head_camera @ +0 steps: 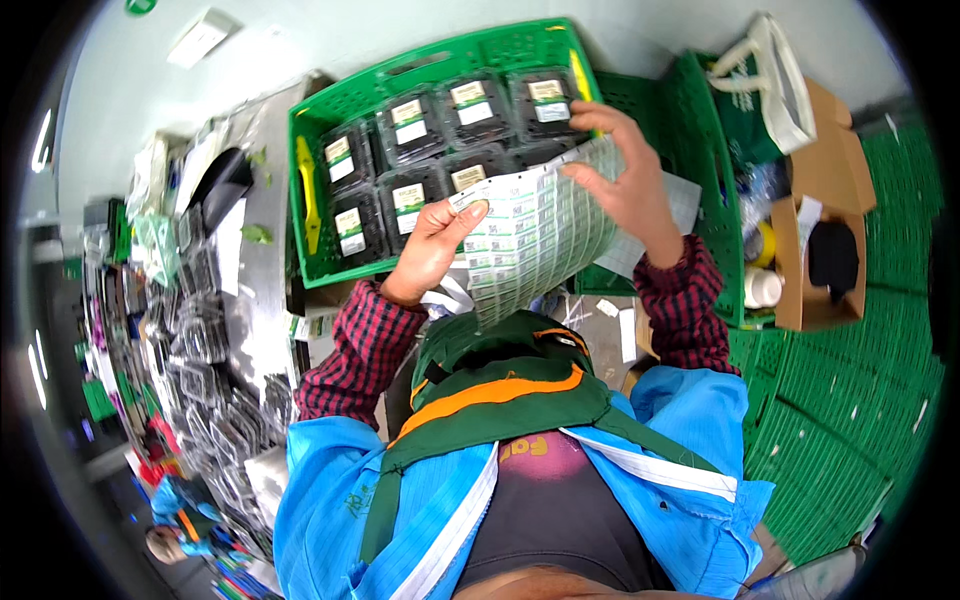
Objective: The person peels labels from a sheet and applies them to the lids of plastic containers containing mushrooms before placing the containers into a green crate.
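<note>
My left hand (433,246) pinches the corner of a sheet of printed labels (525,232) between thumb and fingers. The sheet, backed with rows of small labels, curves down in front of my apron. My right hand (626,176) is at the sheet's far right edge with thumb and forefinger spread apart; whether it touches the sheet is hard to tell. Beyond both hands stands a green plastic crate (442,64) holding several clear plastic clamshell punnets (476,109) of dark contents, each with a label on its lid. The sheet hides part of the near row.
A metal table (262,300) on the left carries stacks of empty clamshells (202,330). To the right are another green crate (709,150), a canvas tote bag (772,97) and an open cardboard box (787,262). Stacked green crates (847,397) rise at the far right. Another person (180,517) is at lower left.
</note>
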`<state>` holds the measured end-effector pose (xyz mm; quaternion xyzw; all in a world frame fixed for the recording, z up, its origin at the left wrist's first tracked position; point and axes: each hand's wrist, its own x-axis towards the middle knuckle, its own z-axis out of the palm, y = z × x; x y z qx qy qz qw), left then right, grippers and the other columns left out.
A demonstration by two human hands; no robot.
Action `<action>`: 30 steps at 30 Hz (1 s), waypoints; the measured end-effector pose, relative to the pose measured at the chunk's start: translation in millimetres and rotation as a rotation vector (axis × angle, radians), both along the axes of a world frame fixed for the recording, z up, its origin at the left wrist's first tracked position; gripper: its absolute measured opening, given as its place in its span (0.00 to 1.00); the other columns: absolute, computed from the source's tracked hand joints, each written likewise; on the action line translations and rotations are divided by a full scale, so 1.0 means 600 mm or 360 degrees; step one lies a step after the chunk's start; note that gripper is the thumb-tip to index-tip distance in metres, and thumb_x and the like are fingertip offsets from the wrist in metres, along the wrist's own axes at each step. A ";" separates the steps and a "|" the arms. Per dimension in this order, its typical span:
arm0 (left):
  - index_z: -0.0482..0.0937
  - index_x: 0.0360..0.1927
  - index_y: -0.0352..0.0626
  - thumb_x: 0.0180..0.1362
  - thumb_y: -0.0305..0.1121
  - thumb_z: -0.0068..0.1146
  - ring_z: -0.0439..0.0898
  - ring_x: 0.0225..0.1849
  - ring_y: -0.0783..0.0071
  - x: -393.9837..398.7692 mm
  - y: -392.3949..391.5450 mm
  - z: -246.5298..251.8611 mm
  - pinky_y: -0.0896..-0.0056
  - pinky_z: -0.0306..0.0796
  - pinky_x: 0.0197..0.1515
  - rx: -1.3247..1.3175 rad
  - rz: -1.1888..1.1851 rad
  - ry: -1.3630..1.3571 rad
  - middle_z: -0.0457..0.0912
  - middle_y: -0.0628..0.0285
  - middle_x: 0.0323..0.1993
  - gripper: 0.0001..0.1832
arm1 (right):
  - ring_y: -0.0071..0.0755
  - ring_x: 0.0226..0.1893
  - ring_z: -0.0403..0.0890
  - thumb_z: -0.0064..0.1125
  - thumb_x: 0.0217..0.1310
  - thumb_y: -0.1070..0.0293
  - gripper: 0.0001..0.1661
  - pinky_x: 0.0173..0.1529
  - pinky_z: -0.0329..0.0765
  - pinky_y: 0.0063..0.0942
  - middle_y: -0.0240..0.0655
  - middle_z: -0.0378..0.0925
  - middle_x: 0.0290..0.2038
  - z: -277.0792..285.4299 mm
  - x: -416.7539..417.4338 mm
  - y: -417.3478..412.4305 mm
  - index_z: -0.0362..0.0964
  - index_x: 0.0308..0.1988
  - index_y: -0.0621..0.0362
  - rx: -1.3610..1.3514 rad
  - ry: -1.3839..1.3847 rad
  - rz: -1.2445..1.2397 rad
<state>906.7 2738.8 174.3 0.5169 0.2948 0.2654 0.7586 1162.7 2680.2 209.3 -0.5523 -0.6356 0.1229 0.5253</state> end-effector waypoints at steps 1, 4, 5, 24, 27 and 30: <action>0.81 0.47 0.33 0.68 0.32 0.51 0.78 0.38 0.85 -0.027 0.010 0.007 0.79 0.72 0.41 0.0050 -0.0017 0.0082 0.84 0.65 0.39 0.13 | 0.47 0.56 0.73 0.72 0.44 0.68 0.32 0.60 0.68 0.38 0.41 0.73 0.56 0.006 -0.002 0.021 0.71 0.52 0.56 -0.0002 -0.0068 0.0029; 0.81 0.47 0.32 0.67 0.31 0.53 0.77 0.37 0.86 -0.076 0.030 0.037 0.80 0.71 0.39 0.0085 -0.0105 0.0258 0.84 0.66 0.37 0.13 | 0.39 0.58 0.72 0.73 0.40 0.68 0.42 0.62 0.67 0.34 0.39 0.73 0.57 0.038 -0.074 0.071 0.67 0.58 0.58 -0.0250 -0.0280 0.0558; 0.81 0.47 0.32 0.67 0.31 0.53 0.75 0.36 0.87 -0.094 0.038 0.038 0.80 0.71 0.39 0.0195 -0.0149 0.0293 0.83 0.68 0.37 0.12 | 0.35 0.48 0.78 0.71 0.45 0.69 0.32 0.53 0.73 0.32 0.40 0.78 0.49 0.035 -0.117 0.089 0.71 0.53 0.60 -0.0301 -0.0253 0.0833; 0.78 0.51 0.36 0.57 0.24 0.62 0.80 0.43 0.78 -0.513 0.043 -0.055 0.74 0.72 0.50 -0.0244 0.0914 0.0041 0.84 0.64 0.40 0.17 | 0.14 0.31 0.71 0.58 0.63 0.73 0.05 0.36 0.67 0.17 0.26 0.75 0.31 -0.184 -0.357 0.086 0.71 0.36 0.63 -0.0920 0.1096 0.0210; 0.77 0.54 0.36 0.58 0.27 0.62 0.79 0.49 0.75 -0.531 0.047 -0.074 0.69 0.66 0.59 -0.0228 0.0774 0.0069 0.83 0.61 0.48 0.20 | 0.15 0.31 0.69 0.58 0.63 0.73 0.06 0.36 0.66 0.18 0.26 0.74 0.31 -0.179 -0.402 0.104 0.70 0.37 0.63 -0.0878 0.1061 0.0064; 0.79 0.51 0.34 0.57 0.23 0.62 0.81 0.46 0.74 -0.575 0.077 -0.094 0.72 0.72 0.52 -0.0340 0.0785 0.0129 0.84 0.59 0.45 0.17 | 0.19 0.32 0.73 0.60 0.60 0.74 0.08 0.38 0.69 0.20 0.30 0.76 0.35 -0.174 -0.435 0.104 0.70 0.39 0.63 -0.1076 0.0539 -0.0018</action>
